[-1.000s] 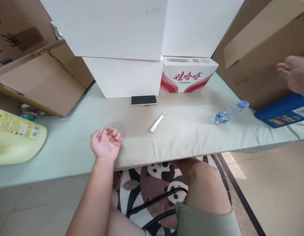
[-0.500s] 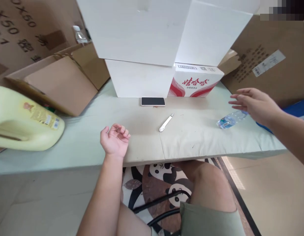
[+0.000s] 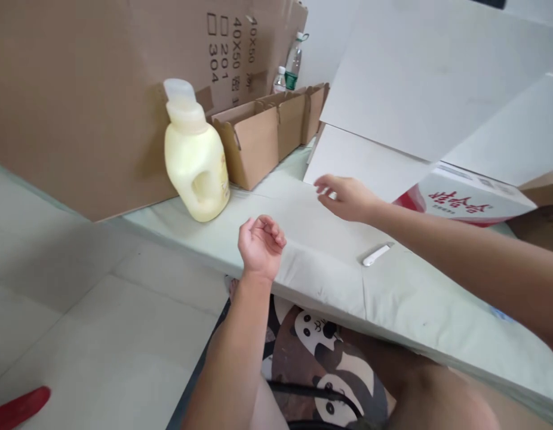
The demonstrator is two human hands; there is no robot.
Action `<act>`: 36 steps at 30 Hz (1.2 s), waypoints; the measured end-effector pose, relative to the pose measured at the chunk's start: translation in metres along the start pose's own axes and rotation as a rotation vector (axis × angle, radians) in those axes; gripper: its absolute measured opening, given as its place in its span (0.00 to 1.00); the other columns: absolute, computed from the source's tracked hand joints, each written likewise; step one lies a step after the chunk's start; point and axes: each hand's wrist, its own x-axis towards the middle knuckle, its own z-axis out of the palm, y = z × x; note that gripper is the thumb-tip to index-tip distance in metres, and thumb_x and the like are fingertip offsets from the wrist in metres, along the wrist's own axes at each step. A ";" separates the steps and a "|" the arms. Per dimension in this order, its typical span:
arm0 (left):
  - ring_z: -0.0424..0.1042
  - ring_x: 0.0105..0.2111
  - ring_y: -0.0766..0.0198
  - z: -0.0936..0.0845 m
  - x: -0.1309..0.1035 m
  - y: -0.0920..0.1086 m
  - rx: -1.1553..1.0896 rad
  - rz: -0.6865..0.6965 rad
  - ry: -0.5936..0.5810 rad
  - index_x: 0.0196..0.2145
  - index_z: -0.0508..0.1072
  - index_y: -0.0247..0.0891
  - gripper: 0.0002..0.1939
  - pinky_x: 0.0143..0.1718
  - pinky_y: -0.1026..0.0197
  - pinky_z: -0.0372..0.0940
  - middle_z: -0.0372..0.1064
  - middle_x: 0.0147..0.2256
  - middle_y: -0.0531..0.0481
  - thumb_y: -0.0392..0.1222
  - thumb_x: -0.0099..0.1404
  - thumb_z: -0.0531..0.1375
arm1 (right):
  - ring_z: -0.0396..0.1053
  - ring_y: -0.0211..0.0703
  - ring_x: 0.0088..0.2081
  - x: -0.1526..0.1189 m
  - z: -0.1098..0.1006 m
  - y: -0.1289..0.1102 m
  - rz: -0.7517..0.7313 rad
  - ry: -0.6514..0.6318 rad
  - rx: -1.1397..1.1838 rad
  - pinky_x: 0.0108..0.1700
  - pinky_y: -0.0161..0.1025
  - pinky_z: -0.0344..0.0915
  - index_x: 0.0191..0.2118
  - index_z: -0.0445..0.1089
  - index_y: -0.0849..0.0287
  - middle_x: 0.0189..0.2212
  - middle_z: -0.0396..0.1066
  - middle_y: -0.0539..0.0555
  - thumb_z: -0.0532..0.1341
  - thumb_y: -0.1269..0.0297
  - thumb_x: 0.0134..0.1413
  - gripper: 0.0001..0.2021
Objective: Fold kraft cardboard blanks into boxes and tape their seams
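Note:
My left hand (image 3: 261, 246) rests palm up over the near edge of the cloth-covered table (image 3: 298, 245), its fingers loosely bent and holding nothing. Reaching across from the right, my right hand (image 3: 346, 197) hangs above the table in front of the white boxes, fingers apart and nothing in them. A white utility knife (image 3: 378, 254) lies below my right forearm. The pale yellow jug (image 3: 198, 170) with a whitish cap stands upright to the left of both hands. The phone is out of sight, and my right forearm covers most of the clear bottle's place.
Small open cardboard boxes (image 3: 258, 140) line the table's back, with plastic bottles (image 3: 293, 63) behind them. A large carton (image 3: 92, 101) stands at left. White boxes (image 3: 420, 77) rise at the back right, above a red-and-white carton (image 3: 460, 197). A panda-patterned mat (image 3: 298, 352) lies below.
The view has turned left, bringing the whole jug into sight. My right hand has swept left across the table from near the clear bottle. My left hand keeps its palm-up pose.

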 end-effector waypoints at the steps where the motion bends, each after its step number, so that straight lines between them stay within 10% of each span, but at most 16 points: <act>1: 0.59 0.17 0.70 -0.001 0.000 0.002 -0.010 0.000 0.005 0.24 0.68 0.37 0.16 0.21 0.67 0.54 0.57 0.20 0.55 0.51 0.62 0.55 | 0.77 0.50 0.43 0.026 0.007 -0.020 -0.091 -0.012 -0.048 0.48 0.49 0.72 0.51 0.68 0.57 0.47 0.78 0.59 0.58 0.67 0.58 0.15; 7: 0.58 0.17 0.70 -0.007 0.002 0.013 -0.034 0.005 0.020 0.24 0.67 0.37 0.16 0.22 0.64 0.52 0.57 0.20 0.54 0.51 0.61 0.54 | 0.71 0.59 0.53 0.154 0.035 -0.113 -0.256 0.166 -0.139 0.54 0.54 0.69 0.55 0.62 0.54 0.59 0.67 0.60 0.57 0.68 0.59 0.18; 13: 0.58 0.17 0.70 -0.019 -0.002 0.028 -0.067 0.022 0.055 0.23 0.67 0.37 0.15 0.22 0.65 0.52 0.56 0.20 0.54 0.48 0.62 0.52 | 0.69 0.62 0.53 0.175 0.054 -0.099 -0.195 0.207 -0.098 0.56 0.58 0.66 0.55 0.60 0.57 0.52 0.69 0.63 0.60 0.60 0.59 0.19; 20: 0.56 0.18 0.70 -0.023 -0.001 0.026 0.020 0.197 0.160 0.24 0.65 0.38 0.15 0.22 0.66 0.51 0.54 0.20 0.55 0.50 0.62 0.54 | 0.68 0.49 0.33 0.056 0.028 -0.027 -0.085 0.413 -0.044 0.40 0.48 0.68 0.34 0.63 0.53 0.30 0.69 0.55 0.59 0.61 0.57 0.04; 24: 0.62 0.23 0.69 -0.021 0.001 0.020 0.223 0.521 0.252 0.24 0.65 0.39 0.12 0.27 0.66 0.58 0.59 0.23 0.54 0.47 0.63 0.56 | 0.64 0.43 0.28 -0.057 -0.003 -0.010 -0.334 0.524 0.012 0.32 0.44 0.64 0.27 0.60 0.53 0.26 0.64 0.52 0.57 0.63 0.59 0.09; 29: 0.73 0.47 0.59 0.002 -0.006 0.003 0.570 0.709 0.044 0.36 0.76 0.41 0.13 0.46 0.61 0.65 0.74 0.41 0.47 0.52 0.64 0.60 | 0.69 0.45 0.34 -0.172 -0.004 0.009 -0.408 0.612 0.041 0.33 0.44 0.66 0.29 0.66 0.52 0.35 0.67 0.54 0.58 0.70 0.57 0.06; 36: 0.73 0.43 0.55 0.042 -0.011 -0.042 0.899 0.592 -0.207 0.36 0.81 0.40 0.08 0.43 0.58 0.66 0.77 0.39 0.46 0.41 0.61 0.62 | 0.72 0.52 0.41 -0.212 0.038 0.038 -0.160 0.868 0.367 0.41 0.51 0.70 0.34 0.74 0.52 0.38 0.69 0.57 0.55 0.50 0.66 0.16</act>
